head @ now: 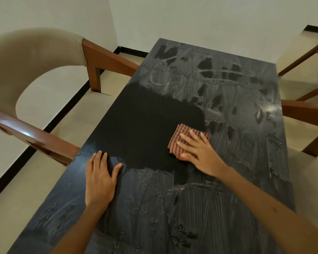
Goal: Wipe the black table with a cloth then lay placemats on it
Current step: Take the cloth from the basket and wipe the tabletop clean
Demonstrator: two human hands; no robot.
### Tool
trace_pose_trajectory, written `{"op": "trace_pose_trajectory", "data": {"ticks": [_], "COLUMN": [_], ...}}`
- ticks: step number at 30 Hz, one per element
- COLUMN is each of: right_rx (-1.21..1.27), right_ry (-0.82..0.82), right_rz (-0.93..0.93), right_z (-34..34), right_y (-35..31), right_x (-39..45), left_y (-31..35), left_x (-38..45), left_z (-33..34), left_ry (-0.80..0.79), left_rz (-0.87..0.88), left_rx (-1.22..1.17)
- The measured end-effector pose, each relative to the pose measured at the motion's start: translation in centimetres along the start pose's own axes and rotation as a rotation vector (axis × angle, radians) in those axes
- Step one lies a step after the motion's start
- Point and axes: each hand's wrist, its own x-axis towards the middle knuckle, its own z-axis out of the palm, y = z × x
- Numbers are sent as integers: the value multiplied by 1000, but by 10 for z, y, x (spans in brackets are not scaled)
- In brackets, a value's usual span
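The black table (228, 92) runs away from me, covered in grey dusty smears and streaks. A clean dark patch lies in its left middle. A folded cloth (182, 133) with red-brown stripes lies flat at the right edge of that patch. My right hand (198, 151) presses down on the cloth with straight, spread fingers. My left hand (99, 178) rests flat on the tabletop near the left edge, fingers straight and thumb out. No placemat is in view.
A beige upholstered chair with brown wooden arms (35, 74) stands close against the table's left side. Wooden arms of other chairs (305, 110) reach the right side. White walls with a black skirting strip (66, 114) lie behind.
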Motion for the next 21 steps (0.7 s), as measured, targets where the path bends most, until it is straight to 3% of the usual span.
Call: {"op": "trace_pose_trajectory", "data": {"ticks": [8,16,21], "right_rx": [46,109,169], "right_ry": [29,43,73], "right_rz": [-155,263,398], "right_z": [10,-33,-37], "right_y": [14,93,90], "right_x": [-43,55,67], "left_y": [2,2,1], "left_x": [0,0,-1], "left_z": [-1,1,2], "left_ry": [-2,15,33], "left_rz": [-11,-13,10], "left_rx": [-16,-10,0]}}
